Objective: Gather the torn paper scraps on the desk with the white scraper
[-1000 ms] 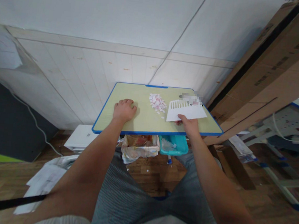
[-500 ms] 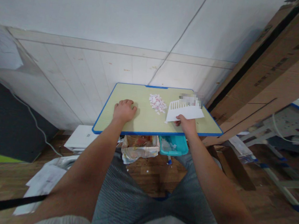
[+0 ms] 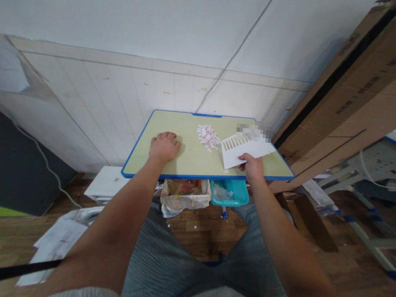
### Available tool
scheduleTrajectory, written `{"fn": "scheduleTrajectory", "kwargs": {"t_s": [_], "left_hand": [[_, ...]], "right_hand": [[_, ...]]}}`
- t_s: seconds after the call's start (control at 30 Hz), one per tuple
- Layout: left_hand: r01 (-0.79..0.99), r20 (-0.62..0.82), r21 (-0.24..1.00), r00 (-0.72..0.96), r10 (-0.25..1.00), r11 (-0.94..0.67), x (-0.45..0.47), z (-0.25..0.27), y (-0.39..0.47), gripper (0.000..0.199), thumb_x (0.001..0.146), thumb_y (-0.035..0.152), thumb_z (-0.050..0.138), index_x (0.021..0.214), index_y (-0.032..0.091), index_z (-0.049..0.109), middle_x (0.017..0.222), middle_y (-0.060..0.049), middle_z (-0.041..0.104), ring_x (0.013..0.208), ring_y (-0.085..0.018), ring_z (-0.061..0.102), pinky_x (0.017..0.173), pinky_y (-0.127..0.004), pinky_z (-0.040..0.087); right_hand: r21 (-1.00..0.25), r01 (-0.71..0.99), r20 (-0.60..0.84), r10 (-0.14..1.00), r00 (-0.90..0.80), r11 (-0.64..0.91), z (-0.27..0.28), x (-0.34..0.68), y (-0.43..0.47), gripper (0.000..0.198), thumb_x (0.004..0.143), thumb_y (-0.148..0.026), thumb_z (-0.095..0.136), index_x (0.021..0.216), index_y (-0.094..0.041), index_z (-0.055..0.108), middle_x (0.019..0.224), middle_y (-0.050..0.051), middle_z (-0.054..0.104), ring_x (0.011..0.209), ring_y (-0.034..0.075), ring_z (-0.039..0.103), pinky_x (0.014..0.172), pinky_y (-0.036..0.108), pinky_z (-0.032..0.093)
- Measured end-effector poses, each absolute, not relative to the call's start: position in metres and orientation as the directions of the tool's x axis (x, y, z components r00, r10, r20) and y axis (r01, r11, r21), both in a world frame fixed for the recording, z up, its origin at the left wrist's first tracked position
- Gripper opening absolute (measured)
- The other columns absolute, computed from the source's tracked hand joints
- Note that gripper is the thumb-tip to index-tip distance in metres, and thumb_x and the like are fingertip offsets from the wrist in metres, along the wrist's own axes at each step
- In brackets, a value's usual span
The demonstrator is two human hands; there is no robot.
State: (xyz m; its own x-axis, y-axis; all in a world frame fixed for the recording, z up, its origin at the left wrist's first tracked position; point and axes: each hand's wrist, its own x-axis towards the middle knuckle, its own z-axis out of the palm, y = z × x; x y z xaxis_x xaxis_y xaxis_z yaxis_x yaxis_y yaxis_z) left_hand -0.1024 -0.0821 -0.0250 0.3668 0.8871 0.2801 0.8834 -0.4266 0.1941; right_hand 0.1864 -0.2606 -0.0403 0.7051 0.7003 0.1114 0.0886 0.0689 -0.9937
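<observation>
My right hand (image 3: 253, 168) pinches a white card (image 3: 236, 159) by its near edge, thumb on top. Narrow slots run in a row along the card's left part, and a blurred patch covers its far edge. The card is slanted over the right side of the small table (image 3: 186, 159), which has a pale yellow top and a blue rim. Just left of the card lies a loose heap of small white and pinkish paper pieces (image 3: 208, 136). My left hand (image 3: 165, 146) rests palm down on the table's left side, fingers slightly apart, with nothing in it.
Below the table are a lined waste basket (image 3: 185, 204) and a turquoise bin (image 3: 231, 201) with whitish scraps. Tall cardboard boxes (image 3: 357, 94) stand at the right, and a white wall (image 3: 144, 17) rises behind. Papers (image 3: 57, 247) lie at lower left.
My right hand has shifted slightly right and nearer to me. The card has turned, so its left end sits lower. My left hand and the paper heap look the same.
</observation>
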Motion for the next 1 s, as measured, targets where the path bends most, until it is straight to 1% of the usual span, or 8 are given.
{"fn": "scheduleTrajectory", "kwargs": {"t_s": [0.17, 0.33, 0.5, 0.63, 0.73, 0.87, 0.93, 1.0], "left_hand": [[0.878, 0.286, 0.201, 0.372, 0.883, -0.435, -0.103, -0.027, -0.08, 0.051, 0.109, 0.043, 0.05, 0.148, 0.022, 0.076, 0.16, -0.018, 0.071, 0.148, -0.04, 0.062, 0.123, -0.056, 0.049], [0.882, 0.284, 0.203, 0.362, 0.888, -0.424, -0.102, -0.027, -0.081, 0.049, 0.109, 0.044, 0.051, 0.147, 0.024, 0.075, 0.16, -0.016, 0.071, 0.149, -0.039, 0.061, 0.124, -0.054, 0.048], [0.882, 0.279, 0.201, 0.366, 0.888, -0.427, -0.102, -0.025, -0.083, 0.049, 0.11, 0.042, 0.051, 0.148, 0.023, 0.075, 0.161, -0.016, 0.071, 0.15, -0.039, 0.061, 0.125, -0.054, 0.048], [0.883, 0.277, 0.207, 0.361, 0.891, -0.422, -0.102, -0.025, -0.082, 0.049, 0.109, 0.041, 0.052, 0.148, 0.023, 0.075, 0.161, -0.017, 0.071, 0.151, -0.039, 0.061, 0.125, -0.054, 0.047], [0.882, 0.278, 0.209, 0.361, 0.89, -0.423, -0.102, -0.026, -0.082, 0.05, 0.109, 0.042, 0.051, 0.148, 0.022, 0.075, 0.161, -0.017, 0.071, 0.15, -0.039, 0.061, 0.124, -0.055, 0.048], [0.884, 0.278, 0.194, 0.367, 0.888, -0.426, -0.102, -0.025, -0.082, 0.051, 0.11, 0.043, 0.05, 0.149, 0.021, 0.074, 0.161, -0.017, 0.071, 0.15, -0.038, 0.061, 0.125, -0.054, 0.048], [0.885, 0.275, 0.185, 0.371, 0.887, -0.428, -0.102, -0.025, -0.083, 0.052, 0.11, 0.043, 0.049, 0.149, 0.019, 0.074, 0.161, -0.018, 0.071, 0.15, -0.039, 0.061, 0.125, -0.055, 0.048], [0.886, 0.272, 0.179, 0.374, 0.887, -0.428, -0.102, -0.024, -0.083, 0.053, 0.11, 0.042, 0.048, 0.15, 0.018, 0.074, 0.161, -0.018, 0.071, 0.15, -0.039, 0.061, 0.125, -0.055, 0.048]], "right_hand": [[-0.995, 0.07, 0.097, 0.666, 0.739, 0.068, -0.044, 0.19, -0.26, 0.013, 0.053, -0.037, 0.065, 0.057, -0.027, 0.057, 0.045, -0.001, 0.054, 0.042, 0.017, 0.045, 0.038, 0.031, 0.036], [-0.994, 0.102, 0.105, 0.655, 0.748, 0.044, -0.047, 0.192, -0.258, 0.015, 0.054, -0.036, 0.063, 0.064, -0.027, 0.056, 0.051, -0.002, 0.055, 0.043, 0.017, 0.045, 0.038, 0.031, 0.038], [-0.996, 0.043, 0.083, 0.632, 0.771, 0.078, -0.045, 0.192, -0.259, 0.015, 0.052, -0.034, 0.066, 0.063, -0.026, 0.059, 0.054, -0.002, 0.058, 0.045, 0.016, 0.045, 0.038, 0.031, 0.039], [-0.997, 0.022, 0.066, 0.649, 0.757, 0.076, -0.044, 0.192, -0.261, 0.015, 0.051, -0.031, 0.067, 0.062, -0.026, 0.058, 0.053, -0.004, 0.058, 0.043, 0.014, 0.042, 0.037, 0.03, 0.036], [-0.993, 0.023, 0.094, 0.641, 0.762, 0.118, -0.045, 0.192, -0.259, 0.017, 0.055, -0.031, 0.07, 0.068, -0.026, 0.06, 0.053, -0.004, 0.06, 0.043, 0.015, 0.045, 0.038, 0.029, 0.037], [-0.983, 0.122, 0.182, 0.658, 0.731, 0.137, -0.045, 0.189, -0.25, 0.022, 0.066, -0.037, 0.077, 0.08, -0.024, 0.066, 0.061, 0.0, 0.072, 0.049, 0.017, 0.059, 0.047, 0.028, 0.049], [-0.98, 0.167, 0.195, 0.674, 0.713, 0.107, -0.044, 0.186, -0.242, 0.023, 0.071, -0.039, 0.077, 0.084, -0.022, 0.069, 0.066, 0.003, 0.077, 0.048, 0.016, 0.06, 0.049, 0.029, 0.052], [-0.977, 0.19, 0.201, 0.687, 0.698, 0.093, -0.043, 0.184, -0.232, 0.024, 0.073, -0.038, 0.076, 0.088, -0.02, 0.072, 0.069, 0.005, 0.08, 0.048, 0.016, 0.059, 0.049, 0.029, 0.053]]}}
